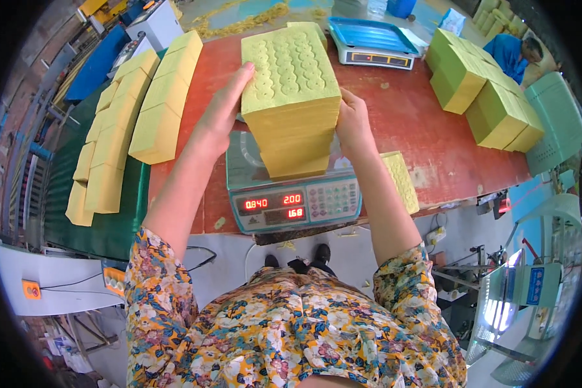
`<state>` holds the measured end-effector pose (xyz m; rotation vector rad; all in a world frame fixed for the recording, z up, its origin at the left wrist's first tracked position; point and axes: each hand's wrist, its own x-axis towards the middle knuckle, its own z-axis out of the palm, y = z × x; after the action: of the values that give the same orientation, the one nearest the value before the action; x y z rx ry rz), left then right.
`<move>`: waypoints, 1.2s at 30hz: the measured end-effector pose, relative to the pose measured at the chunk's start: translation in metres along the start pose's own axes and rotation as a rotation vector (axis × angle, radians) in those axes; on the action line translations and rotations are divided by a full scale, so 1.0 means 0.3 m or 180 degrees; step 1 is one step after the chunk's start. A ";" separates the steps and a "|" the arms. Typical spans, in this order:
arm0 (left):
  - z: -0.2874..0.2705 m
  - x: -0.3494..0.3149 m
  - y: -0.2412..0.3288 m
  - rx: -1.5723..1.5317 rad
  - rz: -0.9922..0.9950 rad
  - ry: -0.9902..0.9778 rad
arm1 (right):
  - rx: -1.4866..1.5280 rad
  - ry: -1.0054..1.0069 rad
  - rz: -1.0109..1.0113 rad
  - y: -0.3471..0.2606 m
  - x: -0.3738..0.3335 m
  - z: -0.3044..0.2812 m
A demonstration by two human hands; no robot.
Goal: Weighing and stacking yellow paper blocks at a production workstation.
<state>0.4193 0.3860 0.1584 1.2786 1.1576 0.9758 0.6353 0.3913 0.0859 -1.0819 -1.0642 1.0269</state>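
Observation:
A tall stack of yellow paper (294, 123), its top sheet stamped with rows of curved cuts, stands on a digital weighing scale (295, 205) in front of me. My left hand (226, 107) grips the stack's left side, with the thumb up along the top edge. On the opposite side my right hand (354, 123) is pressed against it, its fingers partly hidden behind the stack. Red digits glow on the scale's display, beside its keypad. A few loose yellow sheets (401, 182) lie flat to the right of the scale.
Two long rows of yellow paper blocks (165, 103) stand at the left. More blocks (482, 90) are grouped at the right, near a person in blue (507, 57). A second scale with a blue tray (374, 42) sits at the back of the red table (407, 110).

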 end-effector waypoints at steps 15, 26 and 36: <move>-0.053 0.138 -0.375 -0.0575 0.0323 0.1099 | 0.0701 -0.0269 0.0237 0.086 -0.017 0.019; 0.079 0.111 -0.325 -0.1338 0.0665 0.0066 | 0.1069 -0.0264 0.0601 0.240 0.095 0.026; 0.136 0.072 -0.288 -0.2019 0.0073 0.0294 | 0.0572 -0.0192 0.0238 0.163 0.024 -0.005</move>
<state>0.4566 0.3928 0.0680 0.7422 0.8008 1.2979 0.6328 0.4062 0.0386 -0.9555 -0.9652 1.1981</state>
